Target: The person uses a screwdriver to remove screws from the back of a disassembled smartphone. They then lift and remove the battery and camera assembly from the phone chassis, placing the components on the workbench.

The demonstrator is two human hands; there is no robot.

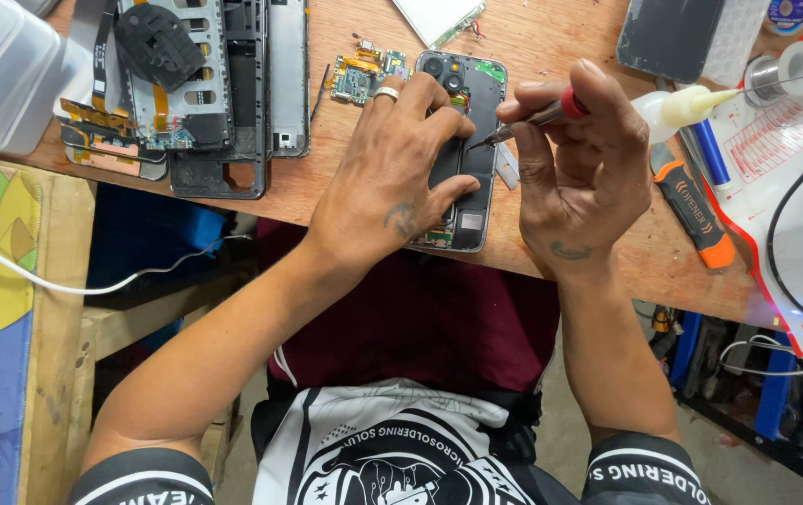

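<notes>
An opened black phone [472, 122] lies face down on the wooden bench [345, 178], its back cover off and its inner parts showing. My left hand [392, 178], a ring on one finger, lies flat over the phone's left half and holds it down. My right hand [574, 159] grips a small screwdriver [537, 118] with a red collar. The screwdriver's tip rests on the phone's inside, near the middle of its upper half.
Two stripped phone frames [224, 103] with flex cables lie at the left, a small circuit board [359, 77] above my left hand. An orange-and-black utility knife [698, 220], a glue bottle [677, 106], a red-edged white mat [785, 178] and a black cable sit at the right.
</notes>
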